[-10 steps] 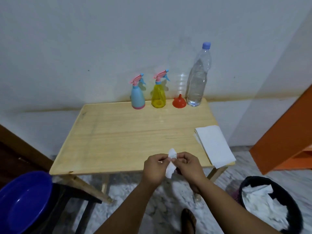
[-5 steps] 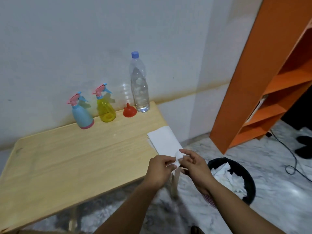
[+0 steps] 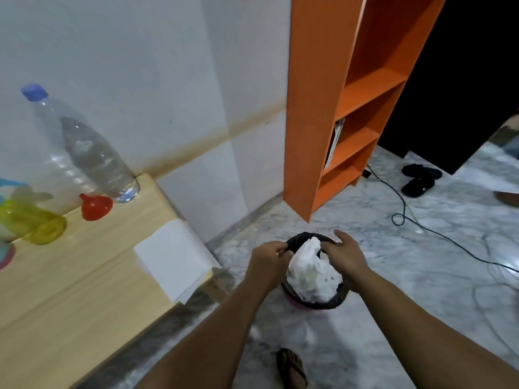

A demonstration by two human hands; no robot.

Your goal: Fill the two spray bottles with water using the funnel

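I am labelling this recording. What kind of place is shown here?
Probably a room in a home: a marble-patterned floor, an orange shelf unit against a plain white wall, and black sandals left on the floor.

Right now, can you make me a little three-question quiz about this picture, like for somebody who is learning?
1. True or false: the red funnel is sitting in the neck of the yellow spray bottle.
2. What are the left hand and right hand held over? A) the wooden table B) the black bin C) the orange shelf
3. Fill in: the cap on the clear water bottle is ____ in colour.

Key
1. False: it stands on the table, between the yellow spray bottle and the water bottle.
2. B, the bin full of white crumpled paper.
3. Blue.
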